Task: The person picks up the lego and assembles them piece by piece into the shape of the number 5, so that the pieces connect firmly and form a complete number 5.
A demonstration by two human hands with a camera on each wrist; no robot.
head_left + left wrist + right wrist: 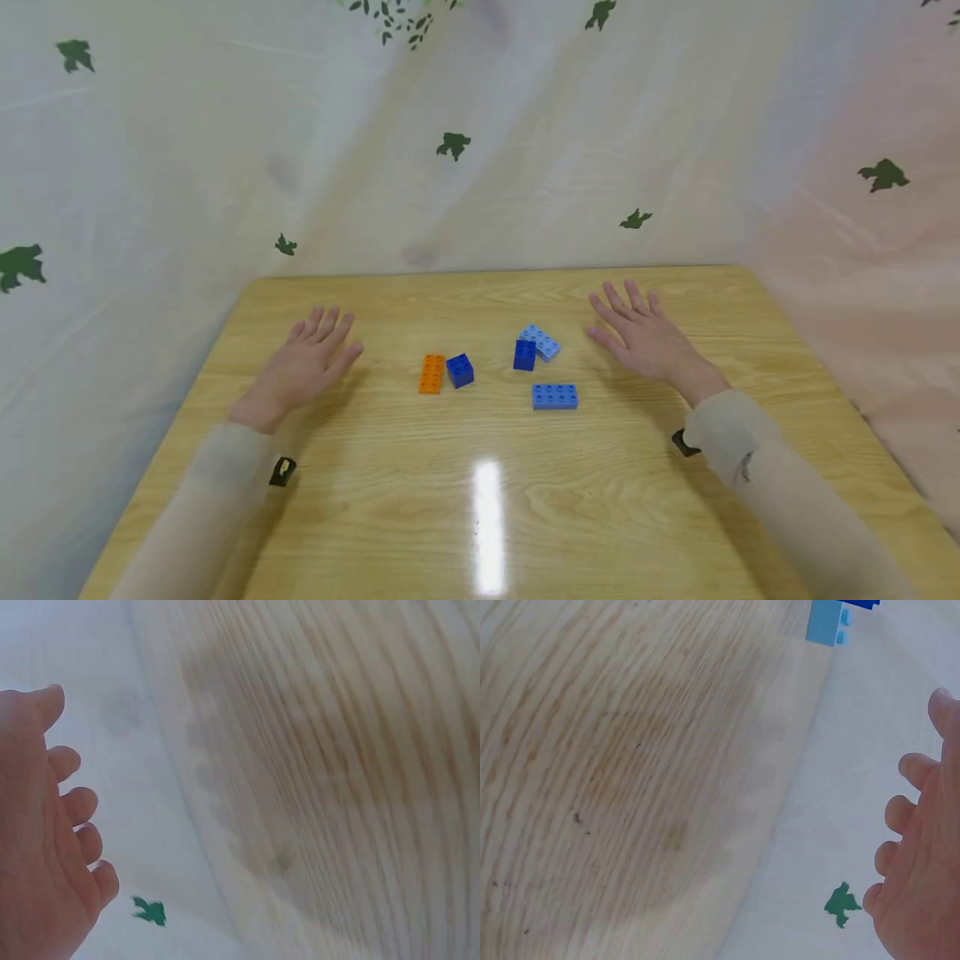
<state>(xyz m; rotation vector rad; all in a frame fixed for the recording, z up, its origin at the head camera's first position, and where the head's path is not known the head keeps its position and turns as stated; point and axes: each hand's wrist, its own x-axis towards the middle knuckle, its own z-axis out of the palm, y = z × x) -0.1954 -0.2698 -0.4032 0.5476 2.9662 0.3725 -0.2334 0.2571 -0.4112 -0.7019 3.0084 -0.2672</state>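
Observation:
Both hands hover over the wooden table with fingers spread and nothing in them. The left hand [303, 367] is left of a flat orange building brick [431, 374], whose neighbour is a dark blue brick [461, 371]. A second dark blue brick [524, 355] overlaps a light blue brick [542, 342] in the head view. Nearer the person lies a medium blue brick [555, 397] with two rows of studs. To the right of these bricks is the right hand [648, 337]. In the right wrist view, part of a light blue brick [824, 622] shows at the top edge.
The wooden table [390, 483] ends at a pale cloth backdrop [360, 167] with green bird shapes. Cloth also hangs along the left and right sides. A bright light reflection lies on the near part of the tabletop.

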